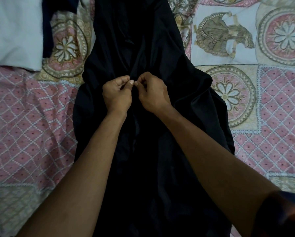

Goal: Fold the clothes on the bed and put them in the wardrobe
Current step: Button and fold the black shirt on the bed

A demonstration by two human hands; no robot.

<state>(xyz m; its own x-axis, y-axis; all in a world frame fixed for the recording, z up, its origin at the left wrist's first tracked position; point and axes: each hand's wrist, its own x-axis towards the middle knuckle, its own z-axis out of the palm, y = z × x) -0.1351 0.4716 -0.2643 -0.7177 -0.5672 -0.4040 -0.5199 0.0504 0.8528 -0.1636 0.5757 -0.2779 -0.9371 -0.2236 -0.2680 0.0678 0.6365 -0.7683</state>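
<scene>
The black garment [186,93] lies lengthwise down the middle of the bed, running from the far edge of the view towards you and passing under both your forearms. It is plain and dark, with no print that shows. The cloth is loose and rumpled. Long folds run along its centre line, and a thick rolled ridge bulges out on the right side. Its edges flare wider as they come nearer to you. It rests directly on the bedspread [32,117], a pink and cream cover with a diamond lattice near you and round flower medallions farther off.

Your left hand [116,94] and right hand [153,93] meet over the centre of the garment, about halfway along its visible length. Both have their fingers curled in tight, and the thumbs and forefingers come together at the middle seam. The thumb tips are almost touching each other. Each hand seems to pinch a small bit of the black cloth. The fabric is so dark there that you cannot tell exactly what sits between the fingertips.

At the far left a white cloth [13,31] lies on the bedspread, with a dark navy piece [48,31] just beside it. Both are apart from the black garment. A dark sleeve [283,214] covers your right upper arm at the near right corner.
</scene>
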